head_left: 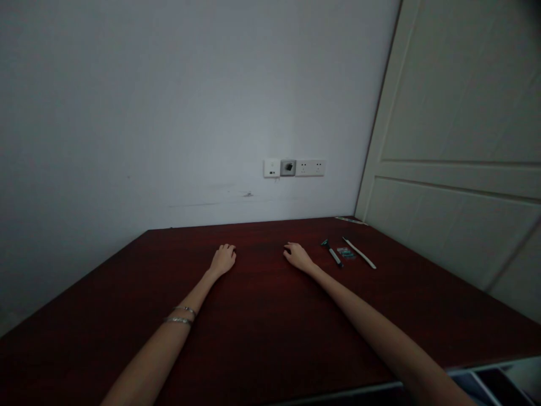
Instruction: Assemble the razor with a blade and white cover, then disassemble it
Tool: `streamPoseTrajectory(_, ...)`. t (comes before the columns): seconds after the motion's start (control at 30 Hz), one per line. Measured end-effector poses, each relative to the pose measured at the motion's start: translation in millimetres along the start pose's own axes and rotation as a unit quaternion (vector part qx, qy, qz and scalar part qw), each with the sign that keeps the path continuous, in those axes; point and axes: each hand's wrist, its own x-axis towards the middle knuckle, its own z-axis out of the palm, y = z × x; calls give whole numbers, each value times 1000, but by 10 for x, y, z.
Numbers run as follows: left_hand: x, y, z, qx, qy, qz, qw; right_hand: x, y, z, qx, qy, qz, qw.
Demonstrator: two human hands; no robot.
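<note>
My left hand (224, 259) rests palm down on the dark red tabletop (253, 316), its fingers loosely bent and a little apart, with nothing visible in it. Across a gap, my right hand (297, 256) also lies on the wood, fingers relaxed and holding nothing that I can see. Just right of it is a razor (333, 255) with a dark head and a grey-and-black handle. Beside the razor lies a small clear packet (346, 253) with bluish-dark pieces in it. Farther right is a long, thin, slightly curved white stick-like thing (360, 253); its kind is unclear.
A pale wall (190, 113) stands behind the table, with sockets (310, 168) and switch plates above its far edge. Panelled cream doors (456, 135) border the right side. A thin flat strip (351, 220) lies at the far right corner. Silver bracelets (180, 320) circle my left forearm.
</note>
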Motion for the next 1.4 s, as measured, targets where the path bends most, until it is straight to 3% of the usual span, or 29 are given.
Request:
streamPoseTrajectory(0.13,8,-7,9,-1,2,3,1000,60,127,-191,3,12,23,1000)
streamPoseTrajectory(0.3,15,-11,7,7,8,7,1000,53,516,-648,-32,47,90,994)
streamPoseTrajectory(0.43,22,-15,4,7,1,5,1000,-157,818,-932,-76,32,150,985)
streamPoseTrajectory(0.53,31,-29,17,7,2,6,1000,-367,921,-991,-109,-2,188,976)
streamPoseTrajectory(0.73,42,-55,44,-1,5,10,1000,-572,904,-930,-147,-28,208,967)
streamPoseTrajectory(1.17,20,-24,6,-9,10,12,1000,-495,890,-958,-137,-1,194,971)
streamPoseTrajectory(1.27,33,32,-58,-58,18,9,998,-420,776,-987,-119,13,178,977)
streamPoseTrajectory(1.4,106,290,-228,-223,40,18,974,-323,450,-1019,-71,81,131,985)
